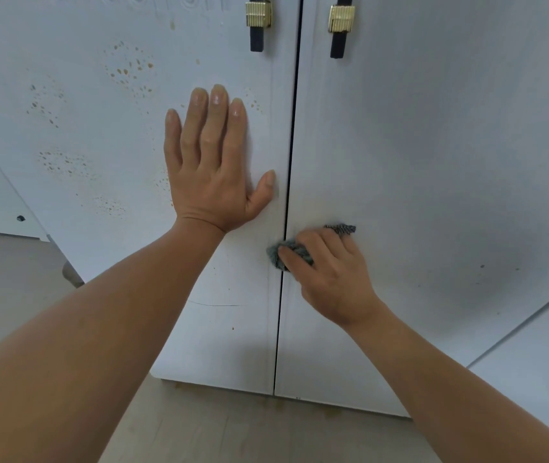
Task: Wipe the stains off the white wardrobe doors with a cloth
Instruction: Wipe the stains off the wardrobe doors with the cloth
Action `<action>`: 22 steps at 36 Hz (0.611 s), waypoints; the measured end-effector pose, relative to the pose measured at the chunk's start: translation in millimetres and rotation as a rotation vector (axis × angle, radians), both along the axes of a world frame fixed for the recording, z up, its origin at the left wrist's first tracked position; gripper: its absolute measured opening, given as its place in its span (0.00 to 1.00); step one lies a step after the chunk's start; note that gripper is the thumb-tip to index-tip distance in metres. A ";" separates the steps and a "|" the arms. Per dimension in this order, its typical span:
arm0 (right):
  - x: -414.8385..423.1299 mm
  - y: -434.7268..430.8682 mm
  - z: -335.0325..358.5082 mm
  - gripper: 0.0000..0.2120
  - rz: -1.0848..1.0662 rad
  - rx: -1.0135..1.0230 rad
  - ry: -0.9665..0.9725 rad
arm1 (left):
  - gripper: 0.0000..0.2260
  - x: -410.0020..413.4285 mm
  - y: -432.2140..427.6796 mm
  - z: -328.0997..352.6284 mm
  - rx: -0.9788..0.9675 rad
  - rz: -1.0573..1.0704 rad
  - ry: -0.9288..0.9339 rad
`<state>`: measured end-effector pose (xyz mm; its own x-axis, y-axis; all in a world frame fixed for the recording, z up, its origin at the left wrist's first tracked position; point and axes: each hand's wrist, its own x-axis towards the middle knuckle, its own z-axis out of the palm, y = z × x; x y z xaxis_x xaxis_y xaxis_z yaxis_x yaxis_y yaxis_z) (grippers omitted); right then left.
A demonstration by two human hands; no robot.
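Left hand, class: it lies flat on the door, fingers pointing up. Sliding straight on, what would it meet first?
Probably bare door panel; the left hand aims just left of the black-and-gold handle.

faint embossed marks on left door (99, 162), unreadable

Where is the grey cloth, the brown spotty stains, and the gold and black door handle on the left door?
Bunched grey cloth (280, 253), head view: the crumpled part beside the thumb.
Brown spotty stains (131, 70), head view: middle of the upper cluster on the left door.
Gold and black door handle (257, 23), head view: its ribbed gold band.
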<state>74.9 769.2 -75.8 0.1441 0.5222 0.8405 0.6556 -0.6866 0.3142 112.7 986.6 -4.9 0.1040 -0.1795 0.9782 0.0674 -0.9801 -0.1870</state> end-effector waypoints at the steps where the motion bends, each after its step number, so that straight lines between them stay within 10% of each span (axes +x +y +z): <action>1: -0.5 2.5 8.4 0.06 -0.003 0.028 -0.006 | 0.36 -0.4 0.0 0.1 -0.001 -0.002 0.000; 6: 2.2 3.5 32.1 0.07 -0.026 0.200 -0.064 | 0.36 -2.3 -0.6 0.4 -0.004 -0.007 0.008; 14: 4.4 -15.3 -20.9 0.04 0.045 -0.161 0.018 | 0.36 -0.1 -1.3 0.1 -0.012 -0.013 -0.004; 22: 1.5 0.1 6.3 0.09 0.014 0.122 -0.031 | 0.36 -1.6 -0.4 0.5 -0.014 -0.014 0.005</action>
